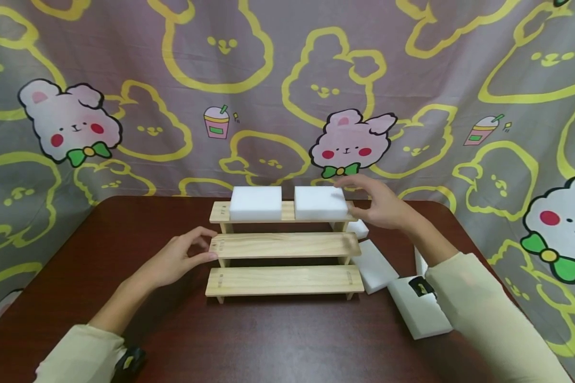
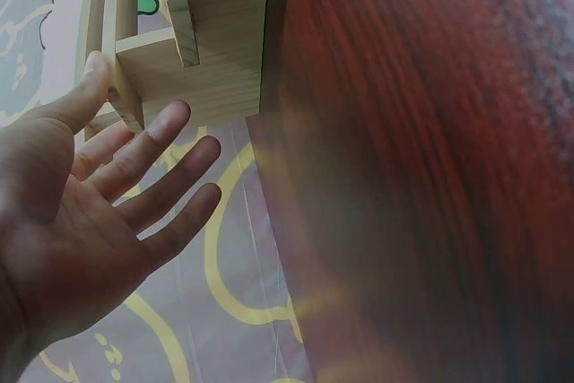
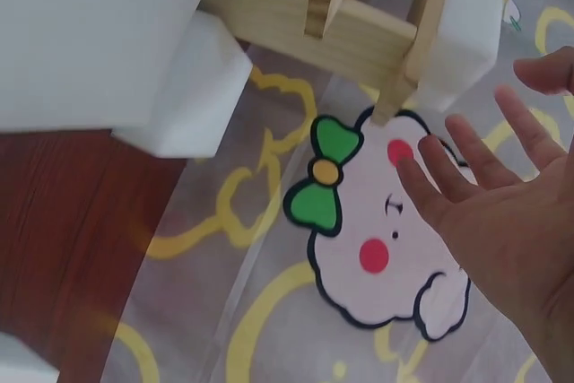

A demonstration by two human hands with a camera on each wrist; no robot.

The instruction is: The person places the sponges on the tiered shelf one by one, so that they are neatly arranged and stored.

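A three-tier wooden step rack (image 1: 287, 244) stands on the dark table. On its top tier sit two white foam blocks, a left block (image 1: 256, 202) and a right block (image 1: 320, 202), with a gap between them. My left hand (image 1: 179, 258) holds the left end of the middle tier; thumb and index finger lie at opposite edges, and the other fingers are spread in the left wrist view. Beside the right block is my right hand (image 1: 383, 205), its fingers spread around the block's right end. The right wrist view shows a small gap between that hand (image 3: 511, 204) and the block (image 3: 466, 29).
Right of the rack lie more white foam blocks: a flat one (image 1: 375, 266), a thick one (image 1: 419, 314) beneath the right forearm, and one (image 1: 358, 229) partly hidden behind the rack. A patterned curtain (image 1: 287, 96) hangs behind the table (image 1: 287, 340).
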